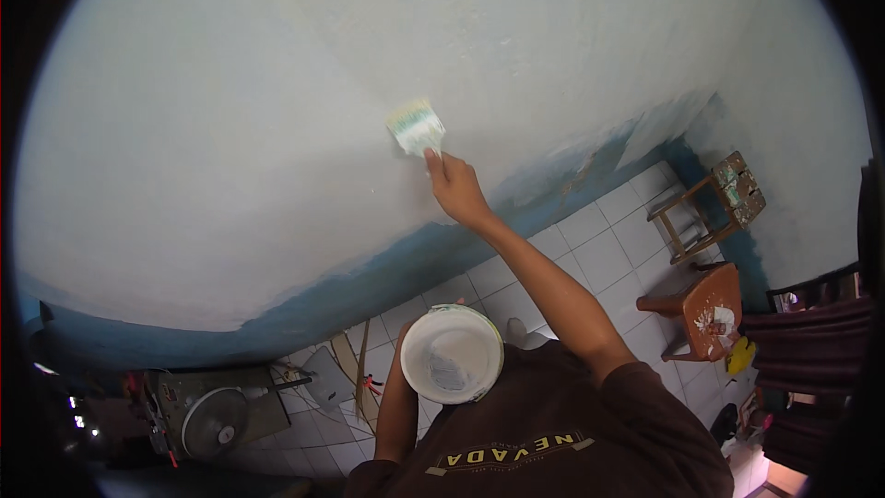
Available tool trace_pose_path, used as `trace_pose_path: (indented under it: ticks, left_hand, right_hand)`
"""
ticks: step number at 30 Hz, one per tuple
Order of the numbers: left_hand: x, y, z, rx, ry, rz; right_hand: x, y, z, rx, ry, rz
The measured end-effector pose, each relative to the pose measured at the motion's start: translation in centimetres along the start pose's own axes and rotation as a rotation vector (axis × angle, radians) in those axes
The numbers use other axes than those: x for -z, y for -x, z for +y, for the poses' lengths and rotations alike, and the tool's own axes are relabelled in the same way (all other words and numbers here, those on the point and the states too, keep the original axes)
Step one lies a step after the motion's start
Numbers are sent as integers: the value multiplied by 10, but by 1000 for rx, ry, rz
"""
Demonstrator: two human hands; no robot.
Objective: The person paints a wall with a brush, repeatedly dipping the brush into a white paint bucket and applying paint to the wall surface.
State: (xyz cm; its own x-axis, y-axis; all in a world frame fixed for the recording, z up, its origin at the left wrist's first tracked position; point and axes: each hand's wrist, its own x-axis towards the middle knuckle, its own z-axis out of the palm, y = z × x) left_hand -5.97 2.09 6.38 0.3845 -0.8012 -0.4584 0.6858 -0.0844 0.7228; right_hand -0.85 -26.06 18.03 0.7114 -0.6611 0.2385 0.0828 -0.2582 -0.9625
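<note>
A wide paintbrush (415, 124) with pale bristles, streaked with paint, is against or very near the white-painted wall (230, 111). My right hand (454, 183) is closed round its handle, arm stretched upward from the lower right. At chest height my left hand (404, 334), mostly hidden behind a white bucket (452, 353), grips that bucket, fingertips showing at its far rim. Pale paint or residue shows at the bottom of the bucket. A band of blue (387, 267) runs along the lower wall.
On the tiled floor (590, 231) at right stand a paint-spattered wooden stool (733, 189) and an orange plastic stool (701, 309), beside dark red curtains (802, 341). At lower left are a fan (217, 420), wooden strips (359, 369) and red-handled pliers (371, 385).
</note>
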Motion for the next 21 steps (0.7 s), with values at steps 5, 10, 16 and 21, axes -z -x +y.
trace_pose_path:
  ticks: [5, 10, 16, 21]
  left_hand:
    - [22, 17, -17, 70, 345, -43]
    - [-12, -19, -1, 6, 140, -164]
    - [-5, 17, 17, 60, 59, -101]
    - [-34, 20, 43, -85, -108, -149]
  right_hand:
    - [-43, 46, 139, -187, 244, 4]
    - [18, 35, 236, -608, 153, 39]
    - [27, -19, -36, -407, -379, -326]
    - [51, -28, -157, 65, -157, -94]
